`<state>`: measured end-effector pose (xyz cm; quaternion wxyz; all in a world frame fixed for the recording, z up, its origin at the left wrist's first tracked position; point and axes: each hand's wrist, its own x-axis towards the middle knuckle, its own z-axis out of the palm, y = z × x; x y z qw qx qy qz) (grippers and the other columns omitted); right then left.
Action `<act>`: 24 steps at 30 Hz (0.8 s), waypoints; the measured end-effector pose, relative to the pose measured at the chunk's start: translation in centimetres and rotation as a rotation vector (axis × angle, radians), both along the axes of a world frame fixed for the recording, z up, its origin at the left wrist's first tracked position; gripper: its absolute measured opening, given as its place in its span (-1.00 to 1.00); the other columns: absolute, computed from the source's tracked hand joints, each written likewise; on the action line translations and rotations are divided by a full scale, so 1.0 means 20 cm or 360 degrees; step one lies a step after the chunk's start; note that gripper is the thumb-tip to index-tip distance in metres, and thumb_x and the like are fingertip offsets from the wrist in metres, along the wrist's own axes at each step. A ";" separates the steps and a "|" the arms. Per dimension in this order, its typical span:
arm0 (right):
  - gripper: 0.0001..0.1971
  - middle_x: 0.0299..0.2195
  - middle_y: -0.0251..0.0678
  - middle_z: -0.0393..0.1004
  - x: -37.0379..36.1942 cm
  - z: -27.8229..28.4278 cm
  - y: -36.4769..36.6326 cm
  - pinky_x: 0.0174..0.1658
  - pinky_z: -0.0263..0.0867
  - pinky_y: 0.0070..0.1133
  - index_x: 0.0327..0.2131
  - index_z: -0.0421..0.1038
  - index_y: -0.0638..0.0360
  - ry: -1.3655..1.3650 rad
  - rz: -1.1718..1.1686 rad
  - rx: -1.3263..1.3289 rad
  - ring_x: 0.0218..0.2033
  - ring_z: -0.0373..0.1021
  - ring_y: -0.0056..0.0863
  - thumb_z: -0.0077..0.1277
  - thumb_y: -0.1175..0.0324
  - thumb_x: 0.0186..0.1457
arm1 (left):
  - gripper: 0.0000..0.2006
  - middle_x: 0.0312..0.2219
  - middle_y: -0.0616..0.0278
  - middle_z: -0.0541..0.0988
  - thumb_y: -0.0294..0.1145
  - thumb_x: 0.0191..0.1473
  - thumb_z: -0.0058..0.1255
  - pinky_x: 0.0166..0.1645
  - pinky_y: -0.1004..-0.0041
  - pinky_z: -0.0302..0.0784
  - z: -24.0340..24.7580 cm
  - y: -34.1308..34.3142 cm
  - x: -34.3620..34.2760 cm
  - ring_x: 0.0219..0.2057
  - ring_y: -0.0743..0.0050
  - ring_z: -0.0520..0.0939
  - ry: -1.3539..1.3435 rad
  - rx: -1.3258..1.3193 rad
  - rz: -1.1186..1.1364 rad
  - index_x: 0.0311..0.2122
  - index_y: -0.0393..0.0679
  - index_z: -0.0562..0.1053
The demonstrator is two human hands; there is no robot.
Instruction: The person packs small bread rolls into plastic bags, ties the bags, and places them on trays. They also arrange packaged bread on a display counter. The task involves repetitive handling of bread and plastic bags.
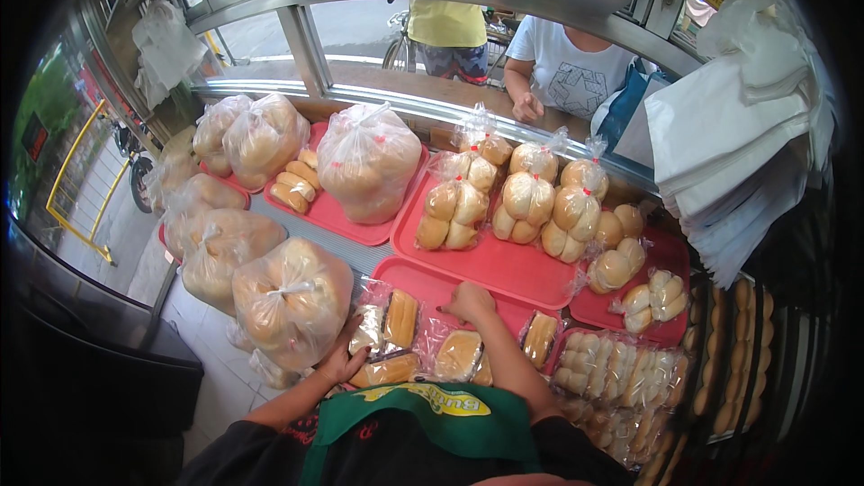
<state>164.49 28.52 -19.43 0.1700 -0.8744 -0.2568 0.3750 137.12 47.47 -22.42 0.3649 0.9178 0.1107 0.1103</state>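
Note:
My left hand [341, 359] rests at the left side of a red tray [418, 273], its fingers apart against the edge of clear-wrapped bread [368, 329]. Beside that package lies a long wrapped roll [400, 319], with another wrapped roll [385, 370] below it. Over the middle of the tray is my right hand [470, 304], fingers curled down and drawn together; what they hold, if anything, is hidden. Nearest below it is a wrapped bread pack [458, 355]. Another wrapped long roll [539, 338] lies to the right of my right forearm.
Large bags of buns [294, 298] crowd the left. Bagged round buns [526, 198] stand on a red tray [496, 265] farther back. Packed rolls [618, 366] lie at right, below hanging plastic bags [733, 126]. A person [576, 63] stands beyond the metal-framed window.

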 end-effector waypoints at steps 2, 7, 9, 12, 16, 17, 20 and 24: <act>-0.63 -0.72 -0.33 0.49 0.01 0.00 0.00 -0.43 0.37 -0.45 -0.65 0.52 0.15 0.0002 0.0005 0.0025 -0.61 0.47 -0.46 0.24 0.05 -0.06 | -0.35 0.16 -0.22 0.27 -0.24 0.07 0.06 0.29 0.17 0.09 -0.01 0.00 0.00 0.23 -0.17 0.23 -0.0012 -0.0038 -0.0013 0.23 -0.25 0.17; -0.63 -0.71 -0.35 0.50 0.02 0.00 0.01 -0.46 0.36 -0.47 -0.67 0.51 0.15 0.0065 -0.0045 0.0011 -0.62 0.46 -0.49 0.23 0.05 -0.05 | -0.36 0.16 -0.20 0.27 -0.26 0.06 0.07 0.30 0.18 0.09 -0.03 0.01 -0.01 0.23 -0.14 0.24 0.0027 0.0003 0.0001 0.23 -0.25 0.18; -0.63 -0.70 -0.34 0.51 0.02 0.01 0.01 -0.46 0.36 -0.47 -0.67 0.51 0.14 0.0121 -0.0083 -0.0021 -0.62 0.46 -0.50 0.22 0.05 -0.05 | -0.36 0.17 -0.19 0.27 -0.27 0.06 0.07 0.30 0.19 0.09 -0.04 0.01 -0.01 0.23 -0.13 0.24 0.0011 0.0018 0.0004 0.22 -0.25 0.18; -0.63 -0.69 -0.30 0.52 0.01 0.02 0.01 -0.50 0.37 -0.49 -0.64 0.51 0.17 0.0154 -0.0115 0.0001 -0.64 0.47 -0.50 0.21 0.07 -0.02 | -0.36 0.17 -0.19 0.27 -0.27 0.06 0.07 0.30 0.19 0.08 -0.04 0.01 -0.01 0.24 -0.13 0.23 0.0023 -0.0025 0.0018 0.22 -0.26 0.18; -0.64 -0.68 -0.25 0.52 0.00 0.03 0.01 -0.58 0.37 -0.53 -0.60 0.51 0.23 0.0208 -0.0148 0.0032 -0.68 0.46 -0.49 0.19 0.11 0.02 | -0.36 0.17 -0.19 0.27 -0.27 0.06 0.06 0.31 0.19 0.08 -0.03 0.00 -0.01 0.24 -0.13 0.23 0.0012 -0.0079 0.0014 0.22 -0.27 0.18; -0.64 -0.68 -0.25 0.52 0.00 0.03 0.01 -0.59 0.37 -0.54 -0.60 0.50 0.24 0.0215 -0.0148 0.0039 -0.69 0.45 -0.49 0.19 0.12 0.03 | -0.36 0.17 -0.19 0.27 -0.27 0.06 0.07 0.30 0.19 0.08 -0.03 0.00 -0.01 0.24 -0.13 0.24 0.0009 -0.0077 0.0009 0.22 -0.27 0.17; -0.64 -0.68 -0.25 0.52 0.00 0.02 0.00 -0.60 0.38 -0.55 -0.59 0.50 0.25 0.0224 -0.0154 0.0079 -0.71 0.45 -0.50 0.18 0.12 0.04 | -0.36 0.16 -0.20 0.27 -0.27 0.06 0.06 0.30 0.19 0.09 -0.01 0.00 -0.01 0.23 -0.13 0.24 0.0016 0.0008 -0.0002 0.22 -0.27 0.17; -0.64 -0.69 -0.27 0.51 0.00 0.01 0.00 -0.60 0.38 -0.57 -0.59 0.50 0.25 0.0256 -0.0151 0.0077 -0.71 0.45 -0.52 0.18 0.12 0.04 | -0.36 0.16 -0.21 0.27 -0.28 0.06 0.07 0.30 0.18 0.09 0.01 0.00 -0.01 0.23 -0.13 0.24 0.0011 -0.0031 -0.0007 0.22 -0.27 0.18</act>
